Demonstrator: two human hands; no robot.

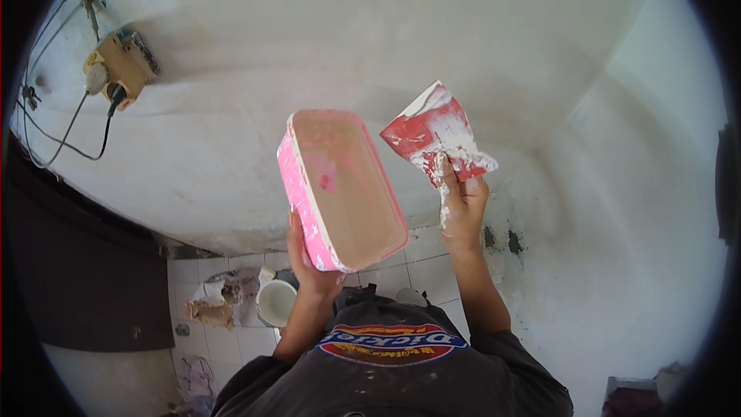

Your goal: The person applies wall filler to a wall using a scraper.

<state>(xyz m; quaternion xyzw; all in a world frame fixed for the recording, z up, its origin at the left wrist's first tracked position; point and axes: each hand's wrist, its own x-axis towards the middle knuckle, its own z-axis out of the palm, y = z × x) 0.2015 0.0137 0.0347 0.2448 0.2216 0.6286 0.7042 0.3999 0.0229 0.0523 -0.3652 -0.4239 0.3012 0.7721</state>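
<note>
My left hand (307, 261) grips the near end of a pink rectangular plastic tub (343, 185), held up and tilted so that its smeared inside faces me. My right hand (461, 208) holds a red flat scraper (432, 135) smeared with white filler, its blade pointing up and to the left, just right of the tub's far corner. Tub and scraper are close together but apart. Both are raised in front of a white plastered wall (324, 38).
An electrical socket box (120, 66) with a plugged cable hangs on the wall at upper left. Below, on the white tiled floor (224, 340), stand a white bucket (276, 301) and crumpled paper scraps (210, 310). A dark door or panel (85, 278) is at the left.
</note>
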